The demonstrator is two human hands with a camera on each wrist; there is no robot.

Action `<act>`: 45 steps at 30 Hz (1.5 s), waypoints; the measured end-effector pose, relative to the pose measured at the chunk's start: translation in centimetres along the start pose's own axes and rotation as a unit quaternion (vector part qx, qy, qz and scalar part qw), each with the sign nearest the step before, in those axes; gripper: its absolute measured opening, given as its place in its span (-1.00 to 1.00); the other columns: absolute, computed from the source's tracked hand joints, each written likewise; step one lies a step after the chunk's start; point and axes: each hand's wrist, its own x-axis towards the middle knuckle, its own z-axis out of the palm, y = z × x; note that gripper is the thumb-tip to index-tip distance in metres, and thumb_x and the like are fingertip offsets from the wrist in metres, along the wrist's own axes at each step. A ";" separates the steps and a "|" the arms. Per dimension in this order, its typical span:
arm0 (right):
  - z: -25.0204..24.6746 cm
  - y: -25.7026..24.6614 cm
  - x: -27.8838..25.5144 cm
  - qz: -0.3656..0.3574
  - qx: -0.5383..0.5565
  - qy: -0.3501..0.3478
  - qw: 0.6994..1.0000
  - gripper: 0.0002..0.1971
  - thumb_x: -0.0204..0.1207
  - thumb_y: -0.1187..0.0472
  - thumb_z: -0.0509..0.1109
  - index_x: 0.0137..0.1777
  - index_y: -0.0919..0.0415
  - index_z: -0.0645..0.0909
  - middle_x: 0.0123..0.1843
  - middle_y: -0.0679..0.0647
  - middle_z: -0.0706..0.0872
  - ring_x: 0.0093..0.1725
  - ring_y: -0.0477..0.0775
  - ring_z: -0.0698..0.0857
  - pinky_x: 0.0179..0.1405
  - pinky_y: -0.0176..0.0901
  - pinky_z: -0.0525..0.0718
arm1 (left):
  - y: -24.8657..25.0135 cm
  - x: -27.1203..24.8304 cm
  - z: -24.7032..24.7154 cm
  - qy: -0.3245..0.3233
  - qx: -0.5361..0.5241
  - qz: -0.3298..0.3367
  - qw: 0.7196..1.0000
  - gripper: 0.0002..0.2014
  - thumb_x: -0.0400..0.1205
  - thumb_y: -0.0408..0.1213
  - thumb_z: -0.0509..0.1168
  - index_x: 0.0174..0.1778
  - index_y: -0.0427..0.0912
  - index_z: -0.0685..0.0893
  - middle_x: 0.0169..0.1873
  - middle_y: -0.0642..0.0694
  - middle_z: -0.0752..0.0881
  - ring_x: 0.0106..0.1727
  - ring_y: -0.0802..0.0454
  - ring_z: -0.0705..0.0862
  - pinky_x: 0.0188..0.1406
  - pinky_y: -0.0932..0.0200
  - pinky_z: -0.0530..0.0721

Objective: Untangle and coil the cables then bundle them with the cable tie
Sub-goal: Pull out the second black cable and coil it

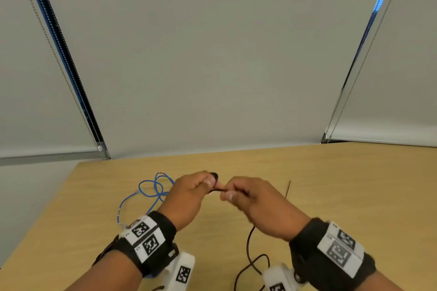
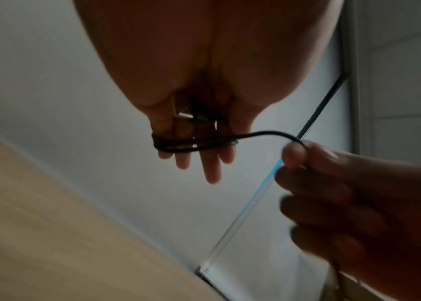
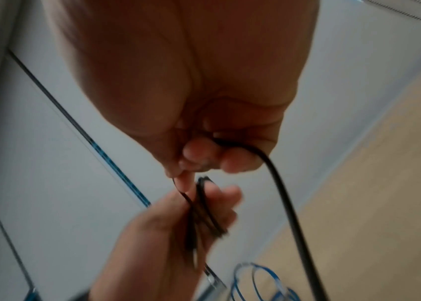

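My left hand [image 1: 189, 194] is raised over the wooden table [image 1: 343, 201] with a thin black cable [image 2: 194, 145] wound in several turns round its straight fingers [image 2: 212, 169]. The cable's metal plug [image 2: 182, 114] lies against the palm. My right hand [image 1: 250, 198] is close beside it and pinches the same black cable [image 3: 289, 203] in curled fingers [image 3: 199, 156]. The slack hangs from that hand and lies looped on the table [image 1: 250, 257]. A blue cable [image 1: 153, 190] lies in loose loops on the table, left of my left hand. I cannot pick out a cable tie with certainty.
A thin dark strand [image 1: 288, 188] lies on the table to the right of my hands. Closed roller blinds [image 1: 212, 54] with bead chains [image 1: 59, 59] stand behind the table's far edge. The table's left edge [image 1: 47, 215] runs diagonally near the blue cable.
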 end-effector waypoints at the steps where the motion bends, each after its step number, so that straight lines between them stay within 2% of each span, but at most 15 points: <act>1: -0.5 -0.5 0.7 -0.010 -0.013 0.028 0.999 -0.82 0.71 0.06 0.33 -0.06 0.01 0.74 -0.32 -0.32 0.69 -0.34 -0.32 0.59 -0.32 -0.48 0.49 | 0.0 -0.5 0.1 -0.029 -0.029 -0.006 0.999 -0.69 0.74 -0.16 0.16 -0.13 -0.13 0.79 -0.15 -0.01 0.89 0.01 0.17 0.78 0.16 -0.06 0.61; 6: -1.9 -1.1 3.5 -0.017 0.086 0.076 0.993 -0.89 0.63 0.12 0.47 -0.11 0.04 0.78 -0.38 -0.13 0.66 -0.44 -0.23 0.53 -0.43 -0.39 0.49 | 1.7 -2.4 -0.6 -0.081 -0.318 -0.056 0.943 -0.64 0.75 -0.11 0.12 -0.23 -0.21 0.67 -0.35 -0.36 0.74 0.26 -0.37 0.77 0.34 -0.21 0.57; 9: -1.4 -0.7 3.8 -0.012 0.182 0.052 0.982 -0.88 0.64 0.13 0.46 -0.11 0.07 0.78 -0.34 0.12 0.62 -0.44 0.01 0.49 -0.50 -0.20 0.50 | 3.4 -2.7 -1.3 -0.092 -0.430 -0.035 0.898 -0.69 0.74 -0.16 0.16 -0.22 -0.29 0.59 -0.20 -0.46 0.77 0.25 -0.57 0.72 0.36 -0.35 0.60; 13: -0.1 0.3 3.6 0.018 0.220 -0.003 0.975 -0.80 0.76 0.14 0.30 0.12 0.17 0.75 -0.43 0.00 0.57 -0.52 -0.08 0.46 -0.55 -0.22 0.48 | 4.9 -2.3 -1.1 -0.043 -0.503 -0.012 0.863 -0.70 0.77 -0.18 0.17 -0.17 -0.33 0.52 0.16 -0.61 0.72 0.32 -0.56 0.68 0.31 -0.33 0.70; 17: 0.3 0.8 2.7 0.036 0.167 -0.056 0.984 -0.78 0.79 0.04 0.23 0.22 -0.03 0.70 -0.44 -0.01 0.56 -0.53 -0.03 0.48 -0.51 -0.18 0.53 | 5.5 -1.2 0.0 0.032 -0.527 0.000 0.849 -0.65 0.82 -0.17 0.07 -0.12 -0.34 0.59 0.31 -0.54 0.69 0.39 -0.45 0.67 0.33 -0.26 0.68; 20: 0.5 1.6 1.6 0.055 0.123 -0.107 0.985 -0.76 0.79 -0.01 0.18 0.27 -0.06 0.66 -0.43 -0.02 0.57 -0.51 -0.03 0.50 -0.43 -0.14 0.55 | 5.3 -0.1 0.6 0.092 -0.467 0.028 0.879 -0.58 0.85 -0.21 0.03 -0.12 -0.25 0.74 0.32 -0.42 0.72 0.39 -0.32 0.70 0.38 -0.22 0.67; 23: 0.0 2.2 0.3 0.050 0.077 -0.124 0.988 -0.79 0.75 -0.07 0.21 0.08 -0.10 0.67 -0.40 -0.08 0.63 -0.46 -0.09 0.58 -0.31 -0.13 0.63 | 4.5 0.8 0.7 0.155 -0.232 0.058 0.959 -0.70 0.82 -0.28 0.06 -0.11 -0.28 0.63 0.25 -0.12 0.82 0.34 -0.08 0.74 0.34 -0.06 0.60; 25: -0.9 2.4 -0.1 0.041 0.055 -0.114 0.991 -0.82 0.72 -0.07 0.29 -0.07 -0.12 0.65 -0.36 -0.09 0.66 -0.43 -0.12 0.61 -0.31 -0.16 0.66 | 3.6 1.2 0.6 0.140 -0.030 0.059 0.988 -0.75 0.81 -0.32 0.11 -0.10 -0.22 0.64 0.18 0.09 0.84 0.25 0.14 0.74 0.22 0.09 0.60; 28: -2.9 2.1 0.2 -0.002 0.004 -0.054 0.999 -0.84 0.71 -0.03 0.34 -0.11 -0.11 0.67 -0.35 -0.18 0.68 -0.45 -0.26 0.58 -0.38 -0.33 0.56 | 2.5 0.7 1.6 0.038 0.091 0.023 0.995 -0.72 0.80 -0.23 0.16 -0.18 -0.01 0.68 -0.16 0.28 0.80 -0.09 0.28 0.72 -0.01 0.13 0.59; 30: -4.2 1.7 1.0 -0.041 -0.013 0.002 0.999 -0.87 0.69 0.06 0.37 -0.09 -0.05 0.70 -0.31 -0.26 0.72 -0.41 -0.31 0.61 -0.34 -0.41 0.49 | 2.8 -0.2 3.1 -0.014 0.062 0.005 0.998 -0.71 0.73 -0.10 0.13 -0.23 0.05 0.69 -0.32 0.16 0.78 -0.21 0.19 0.69 -0.12 0.08 0.56; 32: -4.8 1.8 1.6 -0.052 0.016 0.036 0.998 -0.89 0.68 0.12 0.40 -0.08 -0.02 0.70 -0.18 -0.23 0.76 -0.36 -0.32 0.63 -0.28 -0.37 0.51 | 3.1 -1.0 4.2 -0.034 -0.107 -0.041 0.993 -0.65 0.72 -0.08 0.10 -0.16 -0.16 0.71 -0.27 -0.16 0.84 0.00 -0.03 0.83 0.01 0.12 0.68; 35: -4.1 2.3 1.3 -0.033 0.136 0.023 0.990 -0.91 0.74 0.15 0.32 0.03 0.05 0.66 0.03 -0.07 0.80 -0.42 -0.15 0.59 -0.36 -0.13 0.64 | 3.7 -1.8 5.0 -0.047 -0.283 -0.069 0.955 -0.63 0.74 -0.07 0.12 -0.19 -0.21 0.70 -0.42 -0.31 0.66 -0.09 -0.31 0.81 0.17 -0.17 0.70; 37: -3.3 2.4 0.8 -0.028 0.192 0.018 0.981 -0.88 0.77 0.14 0.28 0.03 0.10 0.61 -0.14 -0.09 0.78 -0.48 -0.02 0.53 -0.43 -0.01 0.61 | 3.8 -2.1 5.3 -0.045 -0.332 -0.066 0.940 -0.66 0.72 -0.08 0.16 -0.23 -0.20 0.66 -0.50 -0.21 0.50 -0.34 -0.20 0.68 0.16 -0.28 0.70; 39: -2.7 2.3 0.6 -0.031 0.207 0.024 0.978 -0.87 0.78 0.15 0.27 -0.01 0.12 0.58 -0.31 -0.18 0.66 -0.49 -0.02 0.42 -0.48 0.01 0.48 | 4.0 -2.1 5.2 -0.012 -0.365 -0.070 0.928 -0.70 0.69 -0.09 0.21 -0.26 -0.21 0.60 -0.53 -0.11 0.37 -0.49 -0.06 0.50 -0.06 -0.14 0.77; 45: -1.1 1.1 1.4 0.008 0.269 0.015 0.963 -0.84 0.78 0.16 0.24 -0.06 0.10 0.53 -0.38 -0.04 0.47 -0.52 -0.06 0.27 -0.52 -0.07 0.22 | 3.9 -2.1 4.0 0.047 -0.403 -0.083 0.910 -0.68 0.67 -0.07 0.31 -0.33 -0.18 0.58 -0.58 -0.01 0.27 -0.61 0.10 0.29 -0.48 0.10 0.62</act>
